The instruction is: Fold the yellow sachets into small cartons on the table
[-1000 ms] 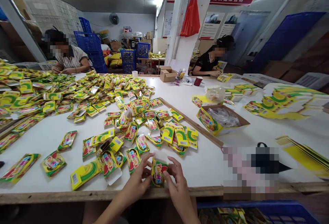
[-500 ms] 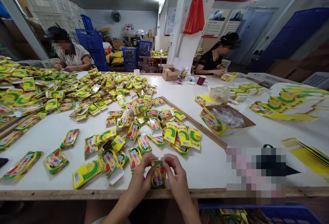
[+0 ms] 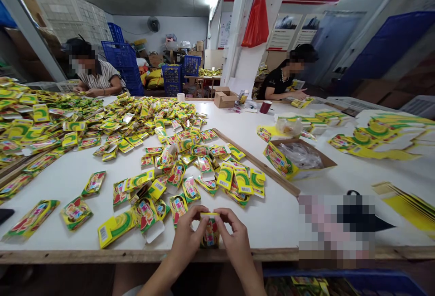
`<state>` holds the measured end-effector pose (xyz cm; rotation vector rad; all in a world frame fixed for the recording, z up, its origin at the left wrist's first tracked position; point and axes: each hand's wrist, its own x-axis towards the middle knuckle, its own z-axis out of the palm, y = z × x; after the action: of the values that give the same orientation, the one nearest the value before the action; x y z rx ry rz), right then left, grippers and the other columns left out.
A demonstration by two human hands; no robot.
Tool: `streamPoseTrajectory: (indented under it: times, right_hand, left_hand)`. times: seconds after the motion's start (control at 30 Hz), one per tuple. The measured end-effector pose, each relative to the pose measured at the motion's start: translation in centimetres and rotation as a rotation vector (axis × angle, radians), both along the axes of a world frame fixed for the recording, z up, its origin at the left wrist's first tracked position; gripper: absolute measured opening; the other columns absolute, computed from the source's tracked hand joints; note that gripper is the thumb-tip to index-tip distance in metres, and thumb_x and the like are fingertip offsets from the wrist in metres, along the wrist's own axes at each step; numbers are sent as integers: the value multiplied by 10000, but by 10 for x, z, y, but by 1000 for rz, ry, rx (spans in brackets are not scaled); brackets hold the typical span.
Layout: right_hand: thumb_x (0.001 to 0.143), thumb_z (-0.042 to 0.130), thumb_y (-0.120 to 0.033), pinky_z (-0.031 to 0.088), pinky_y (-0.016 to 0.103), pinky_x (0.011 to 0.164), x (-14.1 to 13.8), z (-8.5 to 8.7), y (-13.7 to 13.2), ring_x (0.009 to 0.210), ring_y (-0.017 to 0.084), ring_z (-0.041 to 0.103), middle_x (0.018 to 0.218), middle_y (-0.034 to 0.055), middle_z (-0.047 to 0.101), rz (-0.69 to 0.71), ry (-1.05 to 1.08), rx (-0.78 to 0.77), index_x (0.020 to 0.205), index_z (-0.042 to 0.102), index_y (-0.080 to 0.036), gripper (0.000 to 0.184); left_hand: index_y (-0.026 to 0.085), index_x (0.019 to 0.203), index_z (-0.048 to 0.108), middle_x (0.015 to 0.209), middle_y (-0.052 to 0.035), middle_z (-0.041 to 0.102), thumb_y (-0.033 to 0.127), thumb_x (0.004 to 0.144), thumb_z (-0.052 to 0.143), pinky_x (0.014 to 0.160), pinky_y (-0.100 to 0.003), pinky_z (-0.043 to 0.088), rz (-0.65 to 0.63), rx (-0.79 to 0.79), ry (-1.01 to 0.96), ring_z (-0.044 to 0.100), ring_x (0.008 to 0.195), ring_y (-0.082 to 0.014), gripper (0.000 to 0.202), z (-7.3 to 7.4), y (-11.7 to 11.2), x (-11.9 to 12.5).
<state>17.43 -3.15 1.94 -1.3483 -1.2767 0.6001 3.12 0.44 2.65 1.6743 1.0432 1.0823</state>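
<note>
Both my hands hold one small yellow and green printed packet (image 3: 210, 232) upright at the near edge of the white table (image 3: 282, 214). My left hand (image 3: 186, 238) grips its left side with curled fingers, thumb and forefinger at the top edge. My right hand (image 3: 234, 237) pinches its right side and top flap. Just beyond my hands lie several loose packets (image 3: 190, 182) of the same kind, some with white flaps showing.
A big heap of packets (image 3: 50, 128) covers the table's left and far side. A wooden strip (image 3: 254, 162) runs diagonally at centre. An open carton with clear bags (image 3: 299, 155) and flat yellow cards (image 3: 404, 203) lie right. Two people sit at the far side. A blue crate (image 3: 340, 282) stands below.
My fingers have shifted up to the packet's top edge and folded its flap down; the packet stands more upright and a little nearer the table edge.
</note>
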Motion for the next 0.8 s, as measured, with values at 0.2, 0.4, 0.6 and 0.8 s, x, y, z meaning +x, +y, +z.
streamPoseTrajectory:
  times: [0.2,0.4,0.6,0.8]
  right_hand:
    - [880,590,-391,530,252,633,1,8,3,702,186,647,772,40,696,19,13,-14,860,657,-183,219]
    - [899,571,-395,530,263,681,3,3,-1,746,195,652,794,37,688,84,39,-34,840,651,-195,222]
    - [881,602,-370,546,287,750,3,-13,-8,876,220,664,914,67,696,27,39,53,905,683,-209,182]
    - [889,592,-333,548,276,762,0,-12,-11,844,208,679,903,54,704,79,61,-8,955,668,-203,164]
  left_hand:
    - [185,878,691,835,-56,729,314,862,590,709,-297,529,15,-2,-46,671,771,-207,164,4,2,5]
    - [190,914,707,906,-66,733,306,870,599,774,-310,537,13,-14,-85,679,878,-225,164,-8,-4,-1]
    - [226,959,737,924,-58,730,228,863,624,818,-317,529,-72,44,-139,675,901,-212,148,-17,-5,-7]
    - [243,933,754,905,-54,739,203,852,633,801,-319,537,-81,88,-167,686,887,-214,151,-19,0,-9]
